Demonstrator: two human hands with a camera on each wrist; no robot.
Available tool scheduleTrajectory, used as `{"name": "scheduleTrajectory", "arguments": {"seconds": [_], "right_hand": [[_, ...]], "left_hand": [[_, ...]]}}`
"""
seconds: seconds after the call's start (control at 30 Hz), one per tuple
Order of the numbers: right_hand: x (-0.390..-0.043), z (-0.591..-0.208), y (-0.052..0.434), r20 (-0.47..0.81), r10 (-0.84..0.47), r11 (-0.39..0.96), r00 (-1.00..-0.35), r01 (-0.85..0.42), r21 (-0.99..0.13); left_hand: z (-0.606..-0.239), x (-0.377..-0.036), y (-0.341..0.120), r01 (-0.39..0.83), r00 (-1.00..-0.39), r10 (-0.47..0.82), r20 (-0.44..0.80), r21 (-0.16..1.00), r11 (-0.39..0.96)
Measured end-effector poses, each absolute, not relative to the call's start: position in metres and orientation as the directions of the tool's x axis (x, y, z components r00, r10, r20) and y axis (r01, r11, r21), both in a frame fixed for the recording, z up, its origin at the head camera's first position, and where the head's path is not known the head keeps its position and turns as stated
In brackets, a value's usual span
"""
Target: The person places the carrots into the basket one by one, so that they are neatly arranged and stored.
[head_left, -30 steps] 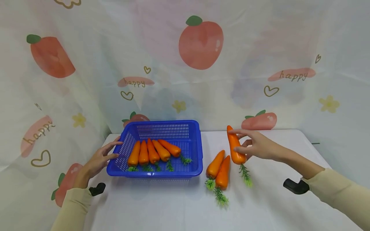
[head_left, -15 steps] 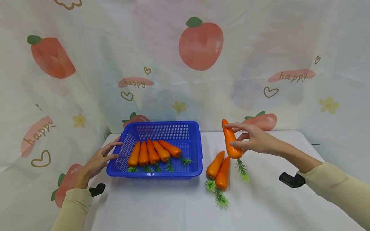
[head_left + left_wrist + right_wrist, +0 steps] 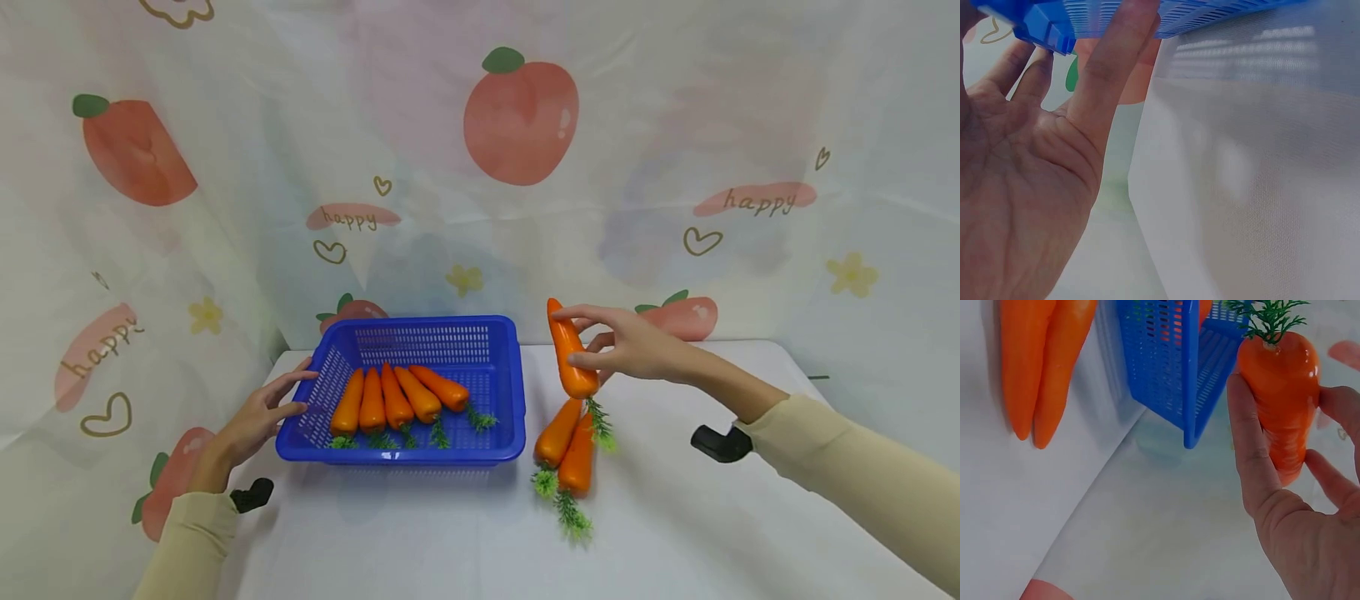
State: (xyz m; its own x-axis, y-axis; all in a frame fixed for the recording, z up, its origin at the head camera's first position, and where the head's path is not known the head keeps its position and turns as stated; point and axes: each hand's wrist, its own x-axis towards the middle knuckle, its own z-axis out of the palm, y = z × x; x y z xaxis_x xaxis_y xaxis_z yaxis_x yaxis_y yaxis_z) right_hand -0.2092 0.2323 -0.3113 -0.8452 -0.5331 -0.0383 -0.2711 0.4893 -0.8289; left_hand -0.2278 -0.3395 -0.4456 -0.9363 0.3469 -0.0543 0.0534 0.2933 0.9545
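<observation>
My right hand (image 3: 630, 346) pinches carrot (image 3: 570, 358) in air, right of blue basket (image 3: 517, 392), above 2 carrots on table (image 3: 566, 446). Left hand (image 3: 258, 412), fingers straight, presses basket's left wall. Risk: smooth skin slips, or leaves snag near rim. Free slot right of 5 inside (image 3: 397, 400).

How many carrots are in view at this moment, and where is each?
8. Five lie side by side in the blue basket. Two lie on the table. The right hand holds one. None looks hidden.
</observation>
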Motion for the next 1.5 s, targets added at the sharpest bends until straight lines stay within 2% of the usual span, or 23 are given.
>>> {"name": "scheduleTrajectory", "arguments": {"seconds": [0.5, 0.83, 1.5], "right_hand": [[-0.259, -0.308, 0.158, -0.058, -0.631, 0.436, -0.774, -0.292, -0.851], [-0.286, -0.318, 0.101, -0.078, -0.681, 0.425, -0.728, -0.307, -0.852], [-0.324, -0.368, -0.002, -0.17, -0.72, 0.347, -0.673, -0.136, -0.928]], "left_hand": [[-0.448, -0.23, -0.34, 0.045, -0.938, 0.34, -0.063, 0.953, 0.301], [-0.45, -0.23, -0.342, 0.045, -0.938, 0.341, -0.058, 0.957, 0.287], [-0.449, -0.232, -0.345, 0.065, -0.937, 0.346, -0.048, 0.949, 0.308]]}}
